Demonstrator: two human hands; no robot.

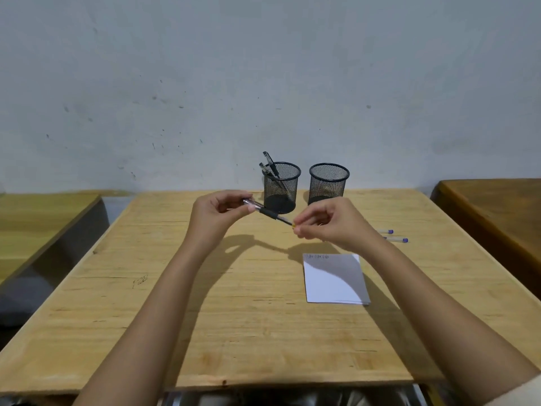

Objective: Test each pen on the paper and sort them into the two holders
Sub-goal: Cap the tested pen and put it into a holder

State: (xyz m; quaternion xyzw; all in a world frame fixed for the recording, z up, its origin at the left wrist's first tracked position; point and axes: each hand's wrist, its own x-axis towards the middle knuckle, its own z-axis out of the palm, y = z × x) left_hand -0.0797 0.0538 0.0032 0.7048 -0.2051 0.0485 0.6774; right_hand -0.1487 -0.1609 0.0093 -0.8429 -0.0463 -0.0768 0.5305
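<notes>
A: Hands first. What do we enter?

B: We enter the left hand [218, 213] as held above the table, fingers curled, pinching the clear barrel of one transparent pen with a black rubber grip [268, 213]. The right hand [325, 221] has thumb and forefinger closed on that pen's tip end, where a small yellowish piece shows. We cannot tell what the piece is. The pen slants down from left to right, in the air, in front of the holders.

A: Holders?

B: We count two black wire-mesh cylinders, upright, side by side but apart, near the far edge. The left holder [281, 186] contains two dark pens [270, 167], which lean leftward over its rim. The right holder [329, 183] stands just beyond the right hand.

A: Further pens?

B: Two clear pens with purple ends [388, 231] lie on the table, roughly parallel and partly hidden behind the right wrist. We count five pens in all.

A: Paper?

B: One white sheet of paper [335, 278] lies flat below the right forearm, with a row of small ink marks along its top edge.

A: Surroundings?

B: One light wooden table [205, 317], part of another tabletop on each side, and a grey, marked wall [263, 68] behind.
</notes>
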